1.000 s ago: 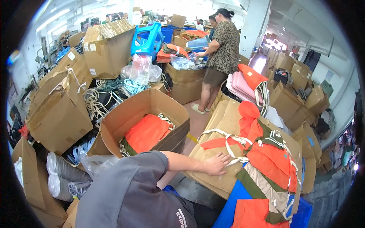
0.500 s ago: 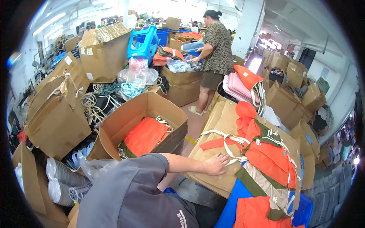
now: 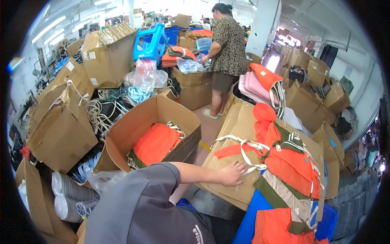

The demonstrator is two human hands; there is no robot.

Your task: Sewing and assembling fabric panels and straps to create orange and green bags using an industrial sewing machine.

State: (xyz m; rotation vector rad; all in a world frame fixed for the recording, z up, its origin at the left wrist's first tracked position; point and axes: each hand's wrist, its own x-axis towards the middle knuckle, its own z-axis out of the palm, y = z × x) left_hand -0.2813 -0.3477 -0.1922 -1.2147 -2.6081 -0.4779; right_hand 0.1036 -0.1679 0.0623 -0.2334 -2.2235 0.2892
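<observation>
Little change since a second ago: right hand (image 3: 232,173) stays flat, fingers spread, on cardboard sheet (image 3: 235,134), touching white strap (image 3: 243,152) of orange vest pile (image 3: 292,166) at 3 o'clock. Gripping nothing. Left hand unseen.

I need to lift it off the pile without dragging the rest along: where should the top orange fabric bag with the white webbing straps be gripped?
Probably by the white webbing strap looping free across the flattened brown cardboard, beside the left hand. Come from the left, the cardboard side: there the strap lies exposed, while the orange fabric bag overlaps others to the right.
</observation>
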